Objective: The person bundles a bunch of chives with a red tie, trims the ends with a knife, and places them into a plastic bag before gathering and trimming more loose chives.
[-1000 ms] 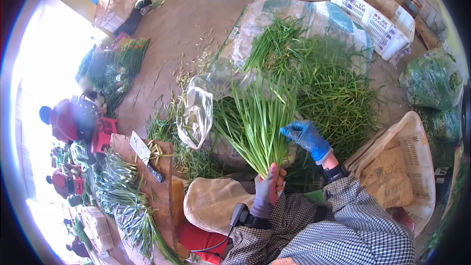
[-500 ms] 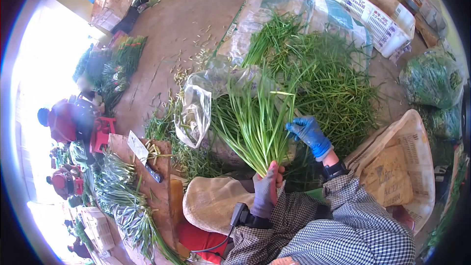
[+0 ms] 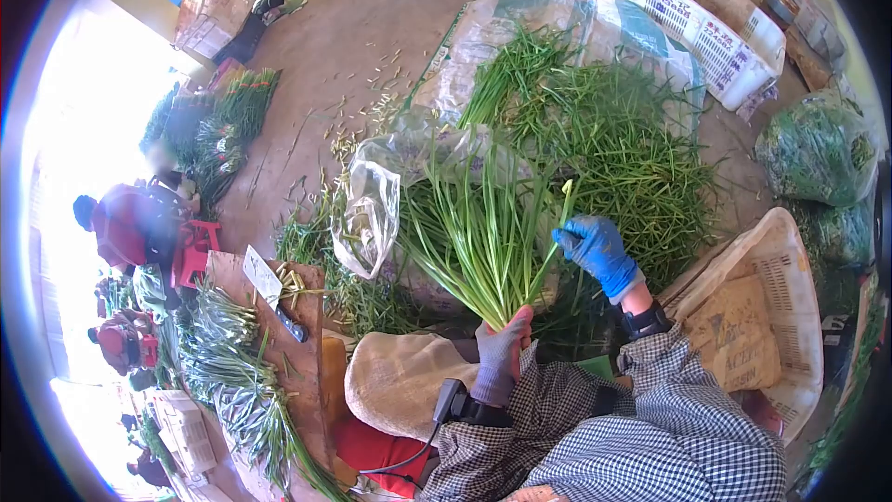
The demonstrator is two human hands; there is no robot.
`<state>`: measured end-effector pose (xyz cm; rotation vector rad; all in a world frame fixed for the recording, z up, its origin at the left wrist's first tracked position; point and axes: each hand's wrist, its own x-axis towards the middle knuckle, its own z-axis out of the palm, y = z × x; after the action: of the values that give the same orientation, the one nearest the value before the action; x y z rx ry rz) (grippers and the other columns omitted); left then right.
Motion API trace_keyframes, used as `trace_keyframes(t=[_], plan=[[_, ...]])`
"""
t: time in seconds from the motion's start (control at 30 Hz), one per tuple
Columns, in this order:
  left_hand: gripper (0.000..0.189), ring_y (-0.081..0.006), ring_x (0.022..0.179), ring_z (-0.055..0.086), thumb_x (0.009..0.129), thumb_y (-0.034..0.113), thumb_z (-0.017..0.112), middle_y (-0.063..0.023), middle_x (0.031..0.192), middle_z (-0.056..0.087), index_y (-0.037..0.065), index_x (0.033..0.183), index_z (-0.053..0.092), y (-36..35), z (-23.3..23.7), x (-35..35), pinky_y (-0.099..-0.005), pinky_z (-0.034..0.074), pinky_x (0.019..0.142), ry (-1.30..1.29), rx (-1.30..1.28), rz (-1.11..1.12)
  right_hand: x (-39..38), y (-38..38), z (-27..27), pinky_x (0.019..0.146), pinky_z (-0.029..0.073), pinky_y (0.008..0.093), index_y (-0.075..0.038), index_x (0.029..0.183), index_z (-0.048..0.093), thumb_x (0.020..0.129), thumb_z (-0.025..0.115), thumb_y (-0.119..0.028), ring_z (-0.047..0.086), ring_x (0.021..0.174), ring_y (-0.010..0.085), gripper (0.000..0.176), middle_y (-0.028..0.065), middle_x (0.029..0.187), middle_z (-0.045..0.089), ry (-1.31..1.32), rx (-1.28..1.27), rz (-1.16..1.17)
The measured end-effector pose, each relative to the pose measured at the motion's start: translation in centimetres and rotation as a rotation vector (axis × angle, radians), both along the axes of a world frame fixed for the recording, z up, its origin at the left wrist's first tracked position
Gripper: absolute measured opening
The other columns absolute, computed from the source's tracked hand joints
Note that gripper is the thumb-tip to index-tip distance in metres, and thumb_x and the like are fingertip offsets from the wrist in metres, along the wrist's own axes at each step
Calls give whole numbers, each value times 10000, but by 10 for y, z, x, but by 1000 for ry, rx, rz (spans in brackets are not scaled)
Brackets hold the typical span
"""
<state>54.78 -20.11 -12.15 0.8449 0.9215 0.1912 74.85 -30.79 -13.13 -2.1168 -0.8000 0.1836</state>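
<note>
My left hand point(image 3: 502, 358), in a grey glove, is closed around the lower ends of a bunch of long green chive-like stalks point(image 3: 488, 251). The stalks fan out upward, away from me. On the right of the bunch, my right hand point(image 3: 599, 256) in a blue glove has its fingers pinched on a single stalk point(image 3: 566, 203) with a pale tip. Beyond both hands lies a big loose heap of the same greens point(image 3: 632, 139). A clear plastic bag point(image 3: 372, 214) lies just left of the bunch.
At left, a cleaver point(image 3: 265, 281) and cut greens point(image 3: 223, 363) rest on a board point(image 3: 311, 381). White plastic crates stand at back right point(image 3: 697, 28) and near right point(image 3: 804, 316). A bagged bundle point(image 3: 818, 149) sits at far right. People point(image 3: 130, 228) are at far left.
My right hand has shifted slightly right and down, and its fingers are now pinched on a single upright stalk beside the bunch. My left hand still holds the bunch, almost unmoved.
</note>
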Motion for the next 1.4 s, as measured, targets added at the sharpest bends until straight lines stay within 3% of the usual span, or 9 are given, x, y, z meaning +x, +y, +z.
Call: trace_keyframes(t=[0.1, 0.27, 0.4, 0.6, 0.67, 0.8, 0.97, 1.23, 1.4], plan=[[237, -55, 540, 511, 801, 143, 775, 16, 735, 616, 51, 953, 619, 0, -1, -1, -198, 399, 470, -8, -2, 2, 13, 2, -4, 538, 465, 389, -56, 725, 654, 820, 683, -241, 587, 592, 356, 211, 166, 669, 599, 15, 169, -81], [232, -56, 543, 517, 796, 137, 778, 19, 727, 616, 53, 946, 622, 1, 3, -1, -201, 405, 471, -2, 2, -2, 36, -9, 22, 521, 471, 280, 1, 875, 691, 874, 667, -156, 597, 544, 112, 159, 86, 666, 653, 349, 243, -91], [223, -59, 545, 519, 799, 123, 773, 13, 727, 616, 47, 944, 621, 0, 3, -1, -202, 404, 471, -23, 16, -7, 33, -12, 16, 517, 472, 268, -24, 949, 703, 866, 672, -142, 594, 529, 111, 148, 81, 690, 664, 351, 362, -74], [230, -67, 554, 519, 802, 107, 766, -10, 742, 623, 32, 960, 615, 0, 5, -5, -211, 388, 464, -47, -3, -17, 20, 1, 28, 591, 512, 277, -123, 1188, 660, 868, 652, -136, 649, 652, 138, 320, 73, 800, 701, 339, 9, 11], [231, -70, 555, 517, 803, 104, 765, -15, 747, 624, 28, 961, 614, 0, 7, -6, -216, 383, 462, -81, -6, -20, 19, 10, 12, 641, 524, 336, -171, 1190, 662, 808, 680, -153, 659, 661, 243, 382, 132, 816, 687, -17, -96, 134], [227, -73, 545, 493, 805, 100, 754, -18, 747, 616, 22, 966, 615, 1, 8, -7, -227, 368, 444, -67, -26, 3, 25, 18, -15, 681, 523, 372, -154, 1113, 698, 761, 694, -160, 647, 699, 317, 352, 158, 828, 671, -7, -203, 160], [225, -63, 532, 472, 813, 103, 737, -22, 768, 622, 29, 990, 618, 3, -3, -8, -218, 358, 426, -78, -28, 30, 24, 4, 0, 646, 500, 405, -87, 863, 696, 746, 714, -211, 635, 716, 341, 172, 152, 778, 655, -31, 25, 117], [306, -38, 499, 423, 945, 410, 573, -7, 772, 594, 113, 1014, 550, 14, 3, 1, -178, 346, 402, 14, -206, 119, 8, -24, 21, 604, 481, 391, -48, 736, 647, 733, 752, -219, 617, 663, 313, 201, 130, 706, 624, -76, -140, 187], [185, -31, 483, 398, 936, 274, 617, -5, 770, 585, 112, 1001, 555, 15, -1, -1, -176, 319, 385, -8, -200, 132, 1, -32, 15, 591, 480, 407, -53, 724, 643, 729, 760, -232, 596, 638, 337, 214, 135, 691, 614, -124, -126, 152]])
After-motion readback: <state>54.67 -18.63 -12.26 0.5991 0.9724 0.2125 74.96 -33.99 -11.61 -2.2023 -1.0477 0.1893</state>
